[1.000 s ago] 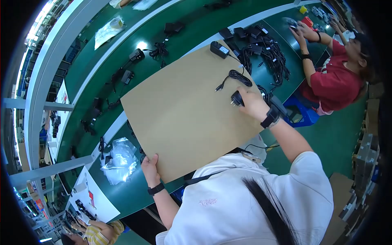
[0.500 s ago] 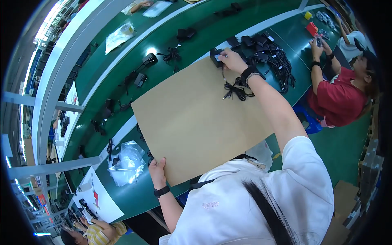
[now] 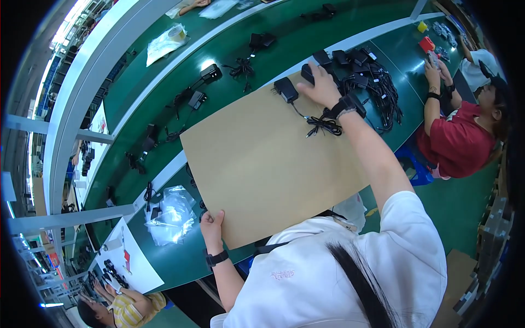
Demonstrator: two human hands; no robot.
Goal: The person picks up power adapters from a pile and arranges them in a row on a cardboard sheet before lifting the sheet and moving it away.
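Observation:
A large brown cardboard sheet spans the front of me. My left hand grips its near left corner, thumb on top. A black power adapter with pins lies near the sheet's far edge, its cable bundled beside it. My right hand is just right of that adapter, fingers over a second black power adapter and thumb apart from the first. The hand partly hides this second adapter.
A pile of black adapters and cables lies beyond my right hand. More adapters sit along the green surface past the rail. Clear plastic bags lie to the left. Co-workers sit at right, in a red shirt, and lower left, in yellow stripes.
My right hand has let go of the first adapter, leaving it on the cardboard, and has moved right onto another adapter. My left hand stays at the corner. The view has shifted slightly.

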